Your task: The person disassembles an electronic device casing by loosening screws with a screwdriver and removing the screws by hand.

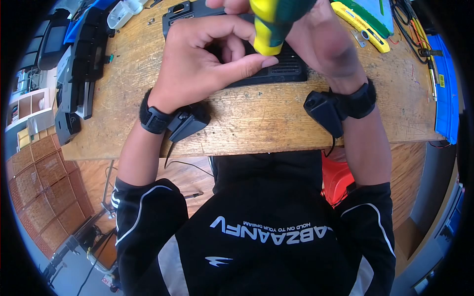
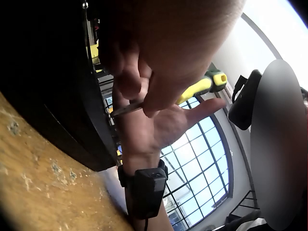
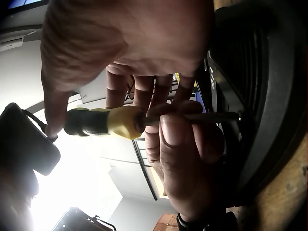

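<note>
A screwdriver with a yellow and dark green handle [image 1: 269, 29] stands over a black slotted casing [image 1: 289, 69] on the table. Its metal shaft [image 3: 211, 117] reaches the casing in the right wrist view, with the tip at a small hole or screw. My left hand [image 1: 197, 64] pinches the shaft between thumb and fingers just below the handle. Beside the handle is my right hand [image 1: 321, 47], its palm turned toward it. In the right wrist view the fingers of that hand [image 3: 125, 43] extend behind the handle, and the thumb is stretched out near its end.
A yellow utility knife [image 1: 363, 27] lies right of the casing on the wooden table [image 1: 247, 118]. Black cables [image 1: 410, 24] and a blue bin [image 1: 447, 89] line the right edge. Black equipment [image 1: 79, 69] stands along the left edge, near a white container [image 1: 123, 15].
</note>
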A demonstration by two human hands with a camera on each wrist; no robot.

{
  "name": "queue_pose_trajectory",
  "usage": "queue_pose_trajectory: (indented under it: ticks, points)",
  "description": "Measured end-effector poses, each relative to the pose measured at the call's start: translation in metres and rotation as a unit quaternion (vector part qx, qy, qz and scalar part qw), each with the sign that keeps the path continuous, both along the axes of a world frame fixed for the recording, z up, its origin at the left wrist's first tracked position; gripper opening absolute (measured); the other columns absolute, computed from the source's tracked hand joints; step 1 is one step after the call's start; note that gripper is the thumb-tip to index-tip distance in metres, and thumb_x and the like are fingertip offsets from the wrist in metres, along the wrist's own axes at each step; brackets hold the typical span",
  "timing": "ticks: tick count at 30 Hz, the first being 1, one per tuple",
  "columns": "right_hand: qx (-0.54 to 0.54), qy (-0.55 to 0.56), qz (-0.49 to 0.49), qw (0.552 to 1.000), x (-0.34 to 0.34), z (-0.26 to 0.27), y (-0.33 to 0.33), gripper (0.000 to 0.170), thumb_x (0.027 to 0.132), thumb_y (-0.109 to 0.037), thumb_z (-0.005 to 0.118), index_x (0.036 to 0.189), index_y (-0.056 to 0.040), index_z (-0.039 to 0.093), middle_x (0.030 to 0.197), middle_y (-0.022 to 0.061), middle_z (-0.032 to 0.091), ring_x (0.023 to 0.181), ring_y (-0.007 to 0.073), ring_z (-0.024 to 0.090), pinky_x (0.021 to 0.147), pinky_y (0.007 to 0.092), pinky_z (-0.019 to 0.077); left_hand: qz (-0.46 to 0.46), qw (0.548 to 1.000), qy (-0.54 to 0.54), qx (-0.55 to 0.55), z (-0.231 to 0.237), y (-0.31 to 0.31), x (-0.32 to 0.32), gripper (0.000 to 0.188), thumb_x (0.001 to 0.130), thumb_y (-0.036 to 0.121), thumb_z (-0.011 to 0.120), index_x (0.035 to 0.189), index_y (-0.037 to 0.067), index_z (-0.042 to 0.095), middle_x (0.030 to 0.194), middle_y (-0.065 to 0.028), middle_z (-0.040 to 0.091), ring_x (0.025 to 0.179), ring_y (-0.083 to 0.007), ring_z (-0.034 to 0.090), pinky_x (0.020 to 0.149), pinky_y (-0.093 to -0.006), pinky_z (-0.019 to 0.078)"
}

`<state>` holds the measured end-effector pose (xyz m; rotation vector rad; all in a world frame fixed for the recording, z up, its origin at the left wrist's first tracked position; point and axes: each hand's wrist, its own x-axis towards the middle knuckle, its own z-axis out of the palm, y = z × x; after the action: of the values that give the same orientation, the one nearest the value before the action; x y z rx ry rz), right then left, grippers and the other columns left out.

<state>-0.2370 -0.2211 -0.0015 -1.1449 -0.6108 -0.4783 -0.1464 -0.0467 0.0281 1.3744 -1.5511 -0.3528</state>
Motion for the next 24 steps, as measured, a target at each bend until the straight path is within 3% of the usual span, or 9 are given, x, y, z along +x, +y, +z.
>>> queue_pose_trajectory:
  ticks: [2,5,6,11,13,14,17,18,24]
  points:
    - [0.03,0.172,-0.008,0.985,-0.018,0.028,0.003,0.059,0.092,-0.04,0.077,0.13,0.0029,0.063,0.121,0.0143,0.071,0.104,0.0195,0.069,0.096,0.0335,0.0547,-0.006,1.0,0.007,0.013,-0.001,0.0,-0.001,0.026,0.085,0.008,0.085,0.107,0.001,0.076,0.066,0.0024,0.064,0.053,-0.0011,0.053,0.051,-0.017,0.0389]
    - [0.121,0.081,0.206,0.968,-0.022,0.041,-0.012,0.061,0.1,-0.047,0.06,0.128,0.007,0.062,0.118,0.0165,0.071,0.1,0.019,0.07,0.09,0.0319,0.0558,-0.005,0.999,0.035,0.012,-0.001,-0.003,-0.003,0.028,0.086,0.009,0.084,0.11,0.0,0.075,0.071,0.0011,0.067,0.056,-0.0019,0.055,0.053,-0.018,0.0412]
    - [0.139,0.059,0.148,0.977,-0.02,0.035,-0.003,0.066,0.099,-0.051,0.056,0.123,0.0094,0.064,0.114,0.0172,0.071,0.093,0.0196,0.07,0.085,0.0289,0.0565,-0.005,0.999,0.035,0.012,0.0,-0.002,-0.004,0.028,0.086,0.009,0.084,0.11,0.0,0.075,0.071,0.0011,0.067,0.056,-0.0019,0.055,0.053,-0.018,0.0412]
    - [-0.019,0.147,-0.059,0.987,-0.015,0.018,-0.001,0.068,0.086,-0.052,0.078,0.122,0.0042,0.067,0.112,0.0128,0.072,0.091,0.0168,0.07,0.088,0.0304,0.0563,0.02,0.998,-0.031,0.054,0.007,0.003,0.0,0.031,0.083,0.013,0.088,0.108,0.001,0.075,0.076,-0.0002,0.07,0.056,-0.0027,0.055,0.053,-0.0185,0.0417]
    - [-0.076,0.001,0.011,0.997,-0.01,0.016,-0.007,0.073,0.078,-0.053,0.086,0.122,0.0019,0.068,0.113,0.012,0.072,0.093,0.0161,0.07,0.093,0.0329,0.0558,0.004,0.998,-0.065,-0.008,0.003,-0.002,0.003,0.03,0.083,0.014,0.088,0.106,0.001,0.075,0.073,-0.0001,0.069,0.055,-0.0028,0.055,0.052,-0.0189,0.0414]
    - [-0.056,0.055,0.071,0.994,-0.013,0.02,-0.015,0.076,0.077,-0.056,0.086,0.121,0.0025,0.068,0.115,0.0141,0.071,0.098,0.019,0.07,0.095,0.0354,0.0558,0.007,0.997,-0.073,-0.001,0.003,-0.001,0.003,0.029,0.083,0.014,0.088,0.106,0.001,0.076,0.072,-0.0003,0.069,0.055,-0.0029,0.055,0.052,-0.0191,0.0416]
    - [-0.028,-0.091,0.024,0.995,0.011,0.005,-0.002,0.08,0.076,-0.059,0.085,0.123,0.0038,0.066,0.119,0.0161,0.07,0.103,0.0229,0.069,0.096,0.038,0.0559,0.002,0.999,-0.034,0.01,0.0,-0.003,0.0,0.028,0.083,0.014,0.087,0.106,0.002,0.076,0.071,-0.0002,0.068,0.054,-0.0032,0.055,0.051,-0.0195,0.0416]
    - [-0.017,0.094,-0.015,0.995,-0.018,0.033,0.007,0.084,0.082,-0.062,0.078,0.127,0.0069,0.062,0.122,0.0209,0.067,0.105,0.0277,0.068,0.093,0.0389,0.0572,-0.005,1.0,0.013,0.013,-0.002,-0.004,-0.002,0.028,0.083,0.015,0.087,0.106,0.002,0.076,0.069,0.0001,0.067,0.053,-0.0035,0.054,0.051,-0.0197,0.0414]
    - [0.142,0.045,0.226,0.963,-0.011,0.027,-0.003,0.074,0.092,-0.048,0.06,0.133,0.0134,0.055,0.122,0.0279,0.064,0.104,0.0302,0.068,0.09,0.0392,0.0581,0.001,0.999,-0.045,0.012,0.003,-0.002,-0.002,0.023,0.087,0.012,0.083,0.106,0.002,0.076,0.063,0.0011,0.063,0.051,-0.0046,0.054,0.05,-0.0198,0.0392]
